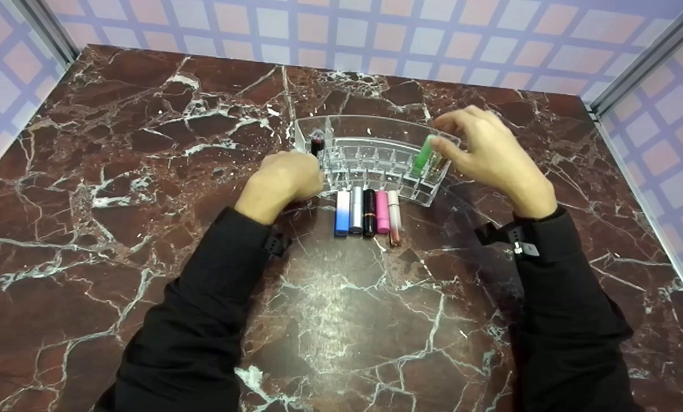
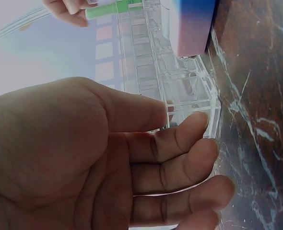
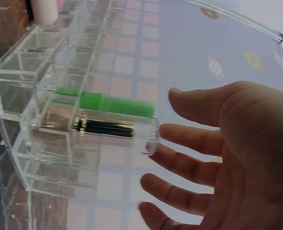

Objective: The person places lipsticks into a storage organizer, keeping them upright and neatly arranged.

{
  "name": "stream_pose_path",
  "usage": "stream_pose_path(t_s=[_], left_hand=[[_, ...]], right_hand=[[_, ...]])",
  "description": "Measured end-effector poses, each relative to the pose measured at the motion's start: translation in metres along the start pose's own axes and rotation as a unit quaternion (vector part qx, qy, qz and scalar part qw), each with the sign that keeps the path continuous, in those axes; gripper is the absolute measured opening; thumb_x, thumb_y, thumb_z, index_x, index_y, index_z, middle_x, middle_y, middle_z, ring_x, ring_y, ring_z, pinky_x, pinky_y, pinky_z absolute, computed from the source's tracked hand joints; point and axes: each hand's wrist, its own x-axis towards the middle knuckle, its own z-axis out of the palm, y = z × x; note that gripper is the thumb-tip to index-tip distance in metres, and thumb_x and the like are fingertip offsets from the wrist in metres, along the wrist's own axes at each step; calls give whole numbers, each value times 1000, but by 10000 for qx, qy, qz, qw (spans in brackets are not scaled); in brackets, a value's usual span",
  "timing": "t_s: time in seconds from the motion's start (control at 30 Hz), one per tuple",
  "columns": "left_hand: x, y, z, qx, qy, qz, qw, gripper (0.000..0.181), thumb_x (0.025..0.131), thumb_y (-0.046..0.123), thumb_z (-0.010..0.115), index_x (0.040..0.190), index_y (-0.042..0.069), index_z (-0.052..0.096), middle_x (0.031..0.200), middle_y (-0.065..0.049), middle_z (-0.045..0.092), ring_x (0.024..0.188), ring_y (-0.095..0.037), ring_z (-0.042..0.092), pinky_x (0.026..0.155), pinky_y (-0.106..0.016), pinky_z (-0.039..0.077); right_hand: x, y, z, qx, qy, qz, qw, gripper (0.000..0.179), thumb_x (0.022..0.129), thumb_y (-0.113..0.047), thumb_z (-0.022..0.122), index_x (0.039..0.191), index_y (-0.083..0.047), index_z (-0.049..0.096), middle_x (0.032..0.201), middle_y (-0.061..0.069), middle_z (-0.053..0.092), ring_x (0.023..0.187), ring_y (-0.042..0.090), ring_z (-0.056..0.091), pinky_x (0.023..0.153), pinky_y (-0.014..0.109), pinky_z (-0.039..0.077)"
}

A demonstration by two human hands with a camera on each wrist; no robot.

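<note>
Currently my left hand (image 1: 287,177) grips the left end of the clear organizer (image 1: 370,155) with thumb and bent fingers, while my right hand (image 1: 487,149) is spread open and holds nothing, fingertips beside the tops of the green tube (image 1: 423,155) and clear-capped tube (image 3: 117,128), both standing in its right end. A dark tube (image 1: 316,146) stands at its left rear. Five more tubes (image 1: 369,213) lie side by side on the counter (image 1: 330,320), just in front. I judge I'm partway through filling slots; next seems to call for pinching one from that row.
</note>
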Motion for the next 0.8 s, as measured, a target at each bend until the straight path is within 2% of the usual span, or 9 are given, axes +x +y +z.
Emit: stream_pose_path(t_s=[0.07,0.2,0.3,0.37,0.47,0.67,0.73,0.8], left_hand=[[0,0,0,1,-10,-14,10000,39,108,27,38,127,4,63,141,-18,55,105,-30,58,93,-46,51],[0,0,0,4,19,-26,10000,38,107,26,39,124,4,64,138,-18,57,105,-31,58,93,-46,50],[1,0,0,17,47,-19,10000,37,107,26,39,123,4,65,137,-17,58,104,-31,58,92,-46,51],[1,0,1,26,50,-10,10000,38,107,26,39,123,4,65,137,-18,58,103,-30,58,92,-45,51],[1,0,1,38,71,-4,10000,37,107,26,38,121,5,65,136,-18,58,104,-30,58,92,-45,51],[1,-1,0,79,166,89,9998,45,108,32,37,132,1,61,146,-22,51,126,-40,53,105,-53,44],[1,-1,0,93,157,75,9998,45,108,31,37,131,1,62,147,-22,50,126,-40,53,105,-53,44],[1,-1,0,101,127,60,9999,43,108,30,37,127,3,63,147,-22,51,123,-38,55,103,-52,46]], right_hand=[[-1,-2,-2,65,292,-12,9996,48,101,-40,62,131,-4,59,120,13,61,113,31,53,101,54,40],[-4,-6,-3,56,930,-167,9955,44,99,-40,65,121,-2,60,107,12,61,97,26,54,88,43,43],[-6,-8,-4,60,1077,-139,9941,42,99,-41,66,113,-2,60,96,9,62,82,21,55,76,33,44],[-7,-9,-6,67,982,-6,9951,41,99,-44,64,107,-4,62,89,6,63,73,18,55,67,27,44],[-10,-9,-7,12,601,197,9980,44,99,-51,60,100,-8,66,80,3,67,64,18,58,58,24,45],[-11,3,-3,-328,98,-84,9994,48,100,-52,58,90,-8,74,71,4,67,52,18,52,61,35,45],[-12,7,-2,-347,25,-169,9993,47,100,-51,59,86,-8,74,65,3,64,48,17,48,64,37,46],[-14,11,-2,-361,-18,-219,9991,46,100,-50,60,83,-10,75,60,1,59,46,15,44,62,35,45]])
